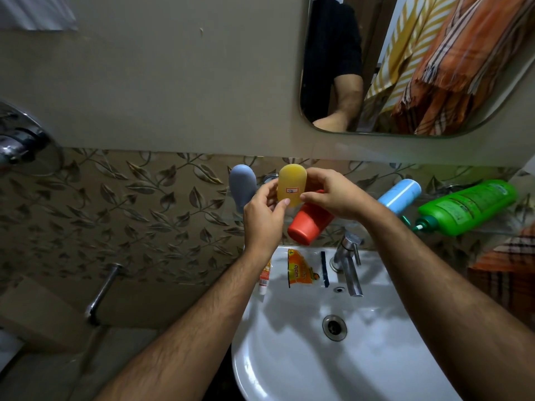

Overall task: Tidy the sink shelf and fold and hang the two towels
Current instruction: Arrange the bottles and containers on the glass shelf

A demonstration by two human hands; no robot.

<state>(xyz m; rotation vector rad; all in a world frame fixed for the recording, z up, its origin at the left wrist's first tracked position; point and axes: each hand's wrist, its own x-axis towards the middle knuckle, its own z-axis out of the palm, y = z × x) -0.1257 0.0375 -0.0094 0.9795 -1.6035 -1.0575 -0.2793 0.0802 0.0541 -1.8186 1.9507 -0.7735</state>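
Both hands meet at the centre of the frame around a yellow bottle (pixel 291 183). The left hand (pixel 265 217) pinches its lower edge between thumb and curled fingers, and the right hand (pixel 333 192) curls round its right side, thumb lying along the bottom. Held from two sides like this, the bottle stays upright and steady, which suits setting it down squarely on the shelf (pixel 492 231), a glass ledge that runs along the leaf-patterned tiles.

A grey bottle (pixel 241 186) stands just left of the yellow one, so the yellow is probably being lined up beside it. Below the right hand an orange cup (pixel 307 224) lies tipped, its base toward the camera; I cannot tell whether the right hand touches it. At right of centre a blue bottle (pixel 401 195) leans, and further right a green bottle (pixel 469 206) lies on its side with its pump pointing left, both likely still to be stood up.

On the sink (pixel 289 357) rim, lower centre, lie a small tube (pixel 264 277), an orange sachet (pixel 299 270) and a dark strip (pixel 324 267), near the tap (pixel 348 261).

The two towels show in the mirror (pixel 492 117) at upper right: a yellow striped towel (pixel 405 44) and an orange checked towel (pixel 463 68), loosely draped, not yet folded.
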